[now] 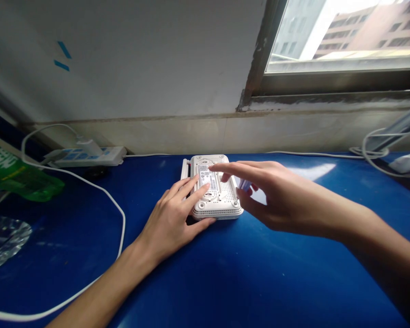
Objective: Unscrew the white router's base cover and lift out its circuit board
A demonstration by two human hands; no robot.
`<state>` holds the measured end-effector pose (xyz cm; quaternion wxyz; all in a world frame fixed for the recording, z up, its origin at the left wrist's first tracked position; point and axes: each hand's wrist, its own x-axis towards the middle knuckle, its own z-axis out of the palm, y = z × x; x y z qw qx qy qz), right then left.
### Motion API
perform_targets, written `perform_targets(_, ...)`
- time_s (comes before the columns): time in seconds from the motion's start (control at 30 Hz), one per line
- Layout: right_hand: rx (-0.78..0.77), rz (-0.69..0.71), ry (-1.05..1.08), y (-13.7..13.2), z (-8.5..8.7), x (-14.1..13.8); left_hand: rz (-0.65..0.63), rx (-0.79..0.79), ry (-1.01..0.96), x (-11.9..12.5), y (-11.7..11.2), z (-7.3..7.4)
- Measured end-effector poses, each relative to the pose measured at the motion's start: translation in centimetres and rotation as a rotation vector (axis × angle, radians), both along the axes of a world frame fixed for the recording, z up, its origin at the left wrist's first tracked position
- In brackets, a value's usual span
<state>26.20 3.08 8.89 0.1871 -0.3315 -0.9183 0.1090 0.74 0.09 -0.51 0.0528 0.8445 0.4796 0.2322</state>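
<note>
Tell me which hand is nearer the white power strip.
Left. The left hand rests on the white device, right of the power strip; the right hand is farther right, by the device's other side.

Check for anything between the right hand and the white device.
Nothing visible blocks the right hand: its index finger extends over the white device. The left hand lies on the device's left side, not between them.

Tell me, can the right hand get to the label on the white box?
Probably yes: the right hand touches or hovers just over the label, near its top, and I see nothing between them. The left hand covers only a bit lower down on it.
</note>
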Motion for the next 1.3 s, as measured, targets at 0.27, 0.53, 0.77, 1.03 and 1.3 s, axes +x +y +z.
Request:
perform_targets(0.27,0.045,0.001,-0.006,0.53,-0.56,0.21,0.005,-0.001,0.008,-0.05,0.01,-0.06)
perform_targets(0.53,-0.024,-0.028,0.024,0.07,0.07,0.01,-0.004,0.002,-0.002,-0.11,0.05,-0.17)
perform_targets(0.77,0.007,0.031,0.009,0.36,-0.27,0.31,0.0,0.004,0.002,-0.08,0.01,-0.11)
perform_targets(1.03,-0.005,-0.031,0.041,0.06,-0.02,-0.26,-0.006,0.008,-0.018,-0.06,0.03,-0.14)
perform_targets(1.3,0.014,0.049,0.024,0.06,-0.3,0.2,-0.007,0.022,-0.021,-0.1,0.04,-0.21)
